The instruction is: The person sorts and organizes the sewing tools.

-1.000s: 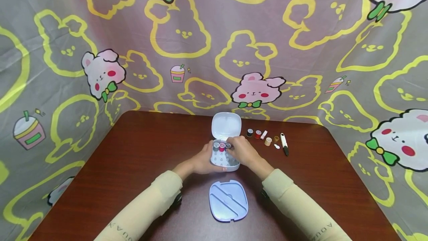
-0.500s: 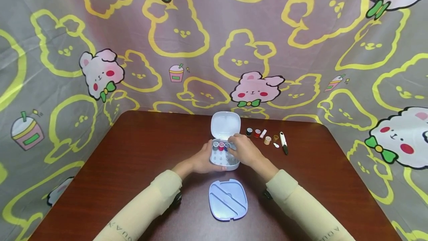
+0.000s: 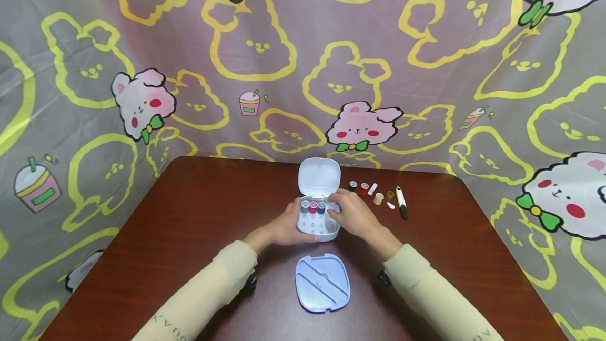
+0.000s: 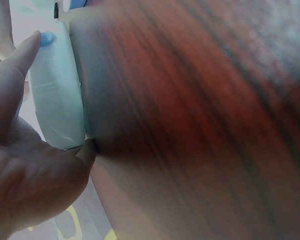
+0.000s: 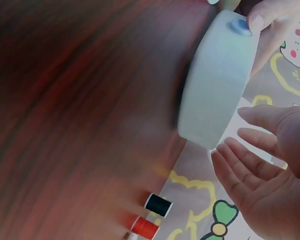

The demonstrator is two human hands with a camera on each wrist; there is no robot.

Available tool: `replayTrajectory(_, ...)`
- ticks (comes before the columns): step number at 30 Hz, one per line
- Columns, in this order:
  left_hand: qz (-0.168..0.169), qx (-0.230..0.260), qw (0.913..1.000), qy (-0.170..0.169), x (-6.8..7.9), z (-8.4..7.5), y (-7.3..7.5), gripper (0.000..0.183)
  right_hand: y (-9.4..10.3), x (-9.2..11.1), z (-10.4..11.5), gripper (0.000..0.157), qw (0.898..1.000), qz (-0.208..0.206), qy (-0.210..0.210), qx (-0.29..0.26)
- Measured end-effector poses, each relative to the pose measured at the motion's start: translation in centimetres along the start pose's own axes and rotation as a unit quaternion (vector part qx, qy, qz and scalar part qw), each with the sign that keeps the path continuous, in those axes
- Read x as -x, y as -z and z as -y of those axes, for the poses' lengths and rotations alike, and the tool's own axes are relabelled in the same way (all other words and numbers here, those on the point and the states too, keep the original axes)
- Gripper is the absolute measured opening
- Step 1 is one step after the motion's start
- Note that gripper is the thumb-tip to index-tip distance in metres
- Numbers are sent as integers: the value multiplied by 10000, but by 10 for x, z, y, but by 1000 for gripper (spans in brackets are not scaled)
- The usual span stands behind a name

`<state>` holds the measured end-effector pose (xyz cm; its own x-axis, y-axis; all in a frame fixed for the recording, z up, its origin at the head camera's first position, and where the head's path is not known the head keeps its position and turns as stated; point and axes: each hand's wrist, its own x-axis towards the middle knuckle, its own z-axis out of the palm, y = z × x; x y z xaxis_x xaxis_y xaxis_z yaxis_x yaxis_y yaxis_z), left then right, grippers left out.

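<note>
A white box (image 3: 312, 228) stands on the table with its lid (image 3: 319, 177) raised at the back. Along the back row of its small pegs stand three thread spools: a grey spool (image 3: 305, 208), a pink-red spool (image 3: 313, 208) and a blue spool (image 3: 321, 208). My left hand (image 3: 283, 228) grips the box's left side, its thumb across the front by a blue button (image 4: 47, 39). Beside the blue spool, over the box's right side, is my right hand (image 3: 354, 214). In the right wrist view its fingers (image 5: 250, 172) are loosely spread with nothing between them.
Right of the box lie a black spool (image 3: 353, 186), a red spool (image 3: 364, 189), a small whitish piece (image 3: 372, 189), a beige spool (image 3: 379, 199), a yellow ring (image 3: 390, 194) and a white-and-black stick-shaped tool (image 3: 401, 202). A lavender divided tray (image 3: 323, 284) lies in front.
My right hand has let go of the blue spool, which now stands on its peg, and has drawn slightly right. The left hand keeps its hold on the box.
</note>
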<state>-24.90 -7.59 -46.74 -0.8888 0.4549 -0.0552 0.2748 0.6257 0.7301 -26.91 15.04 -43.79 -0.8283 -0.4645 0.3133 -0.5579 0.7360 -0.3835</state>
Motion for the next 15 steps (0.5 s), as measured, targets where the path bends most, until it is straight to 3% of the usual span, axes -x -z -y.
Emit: replayTrajectory(15,93,-24,9997,204,2,-1,0,124,6,12,-12,23,9999,84,-110,2)
